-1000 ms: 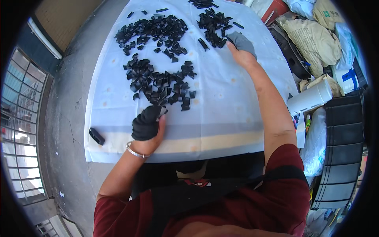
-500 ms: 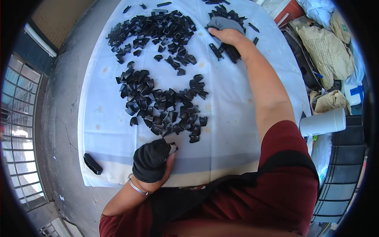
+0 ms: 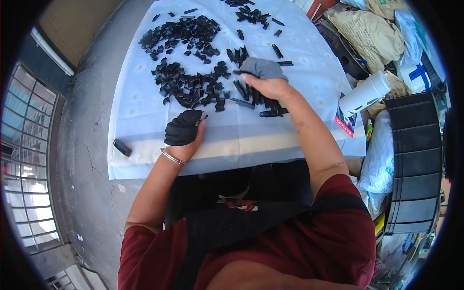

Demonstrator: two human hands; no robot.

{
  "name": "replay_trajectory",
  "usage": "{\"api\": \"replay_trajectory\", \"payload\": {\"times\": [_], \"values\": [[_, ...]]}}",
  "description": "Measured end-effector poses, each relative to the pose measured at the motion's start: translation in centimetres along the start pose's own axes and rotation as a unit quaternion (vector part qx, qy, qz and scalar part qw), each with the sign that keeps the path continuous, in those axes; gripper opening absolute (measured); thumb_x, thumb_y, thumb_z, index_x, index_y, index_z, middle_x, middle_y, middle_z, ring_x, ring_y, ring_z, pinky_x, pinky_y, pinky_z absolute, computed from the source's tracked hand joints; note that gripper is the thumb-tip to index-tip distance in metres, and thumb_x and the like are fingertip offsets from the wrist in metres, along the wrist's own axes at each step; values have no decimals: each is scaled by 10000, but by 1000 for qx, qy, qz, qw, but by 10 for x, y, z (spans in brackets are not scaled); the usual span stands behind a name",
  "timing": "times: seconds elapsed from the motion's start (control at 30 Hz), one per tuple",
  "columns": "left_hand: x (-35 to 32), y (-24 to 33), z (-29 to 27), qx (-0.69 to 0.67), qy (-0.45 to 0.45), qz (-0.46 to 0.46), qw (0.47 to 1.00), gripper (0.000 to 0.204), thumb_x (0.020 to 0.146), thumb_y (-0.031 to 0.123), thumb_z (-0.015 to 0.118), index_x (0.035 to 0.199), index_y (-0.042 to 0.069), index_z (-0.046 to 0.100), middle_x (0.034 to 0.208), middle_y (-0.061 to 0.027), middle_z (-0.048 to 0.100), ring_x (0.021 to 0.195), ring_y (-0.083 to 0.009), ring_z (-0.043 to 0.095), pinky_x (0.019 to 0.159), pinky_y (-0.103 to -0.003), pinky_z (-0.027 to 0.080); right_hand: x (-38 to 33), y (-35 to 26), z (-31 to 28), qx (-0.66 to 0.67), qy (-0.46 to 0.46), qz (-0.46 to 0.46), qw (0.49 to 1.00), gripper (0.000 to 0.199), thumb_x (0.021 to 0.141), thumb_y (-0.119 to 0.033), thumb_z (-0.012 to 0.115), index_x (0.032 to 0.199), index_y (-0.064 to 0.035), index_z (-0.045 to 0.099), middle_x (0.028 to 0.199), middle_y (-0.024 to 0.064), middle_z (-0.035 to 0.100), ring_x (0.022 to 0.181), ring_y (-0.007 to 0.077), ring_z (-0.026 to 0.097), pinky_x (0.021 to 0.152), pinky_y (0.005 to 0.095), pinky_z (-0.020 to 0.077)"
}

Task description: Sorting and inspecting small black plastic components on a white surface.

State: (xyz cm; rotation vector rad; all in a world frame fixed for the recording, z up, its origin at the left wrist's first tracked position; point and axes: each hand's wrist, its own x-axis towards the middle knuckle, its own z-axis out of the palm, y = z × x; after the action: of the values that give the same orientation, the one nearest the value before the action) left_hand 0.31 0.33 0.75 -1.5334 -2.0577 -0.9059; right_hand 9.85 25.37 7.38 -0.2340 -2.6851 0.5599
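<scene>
Now right hand (image 3: 268, 82) cupped over black pieces (image 3: 261, 99); left hand (image 3: 186, 133) curled.

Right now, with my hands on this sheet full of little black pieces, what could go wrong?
The right hand is drawing a bunch of black pieces toward the near edge of the white sheet; some could slide off. One stray black piece already lies at the sheet's left edge and might drop. The left hand presses the sheet, so a tug could shift the big pile.
</scene>
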Motion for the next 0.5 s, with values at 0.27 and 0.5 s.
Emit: {"api": "replay_trajectory", "payload": {"times": [0.27, 0.5], "values": [[-4, 46, -27, -54, -66, -10, 996, 159, 754, 97, 618, 884, 12, 585, 782, -147, 596, 645, -296, 592, 569, -347, 468, -55, -36, -15, 122, 113, -71, 983, 249, 810, -205, 571, 947, 2, 590, 861, 149, 606, 778, 282, 579, 712, 336, 451], [0, 70, -35, -106, -127, 69, 984, 236, 738, 92, 641, 935, -9, 562, 806, -167, 586, 664, -298, 585, 597, -347, 470, -117, -90, 23, 276, -34, -16, 960, 237, 764, -224, 634, 878, -23, 579, 746, 131, 583, 654, 263, 550, 611, 349, 444]]}}
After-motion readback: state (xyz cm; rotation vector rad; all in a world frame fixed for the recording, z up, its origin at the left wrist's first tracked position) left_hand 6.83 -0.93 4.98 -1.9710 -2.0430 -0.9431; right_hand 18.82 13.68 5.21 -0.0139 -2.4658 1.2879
